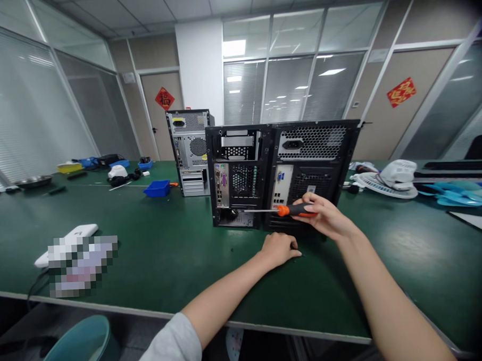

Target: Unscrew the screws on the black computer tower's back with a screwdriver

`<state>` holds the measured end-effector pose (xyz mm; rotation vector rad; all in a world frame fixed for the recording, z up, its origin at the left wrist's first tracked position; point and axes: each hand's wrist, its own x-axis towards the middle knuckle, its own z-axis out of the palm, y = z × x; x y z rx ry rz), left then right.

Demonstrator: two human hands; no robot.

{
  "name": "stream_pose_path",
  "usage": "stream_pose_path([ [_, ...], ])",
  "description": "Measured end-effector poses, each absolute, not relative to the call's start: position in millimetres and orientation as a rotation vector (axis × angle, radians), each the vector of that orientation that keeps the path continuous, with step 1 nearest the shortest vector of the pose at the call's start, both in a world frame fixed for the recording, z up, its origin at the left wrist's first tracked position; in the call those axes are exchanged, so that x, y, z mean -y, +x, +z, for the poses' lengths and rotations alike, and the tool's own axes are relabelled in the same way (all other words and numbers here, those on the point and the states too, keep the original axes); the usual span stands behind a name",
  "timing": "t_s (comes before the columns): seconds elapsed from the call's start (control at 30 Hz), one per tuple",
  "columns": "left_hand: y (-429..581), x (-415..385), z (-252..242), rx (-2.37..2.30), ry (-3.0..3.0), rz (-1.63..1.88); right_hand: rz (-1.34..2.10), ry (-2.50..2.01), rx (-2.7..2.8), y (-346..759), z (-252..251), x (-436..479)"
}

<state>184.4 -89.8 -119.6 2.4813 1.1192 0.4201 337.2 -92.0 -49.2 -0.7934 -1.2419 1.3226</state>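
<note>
In the head view, the right hand [326,216] has its fingers clamped around the handle of a screwdriver [296,210], whose shaft points leftward across the lower rear of a black computer case [245,201]; whether the tip touches it, I cannot tell. The step in hand looks like screwdriver work there, and the next move seems to call for a well-aligned tip. The left hand [279,248] rests on the desk [168,253], nearer than the case, fingers curled; whether they pinch anything is unclear.
</note>
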Motion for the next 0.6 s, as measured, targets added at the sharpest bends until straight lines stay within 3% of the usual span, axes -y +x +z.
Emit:
stream_pose_path([
  [0.3,187.7,93.3,-119.5,-1.16,2.402,0.484,1.236,-0.784,1.345,357.3,-39.4,98.6],
  [0.6,158.1,65.4,-113.9,-1.065,2.025,0.798,1.182,-0.808,1.376,357.2,-43.3,95.0],
])
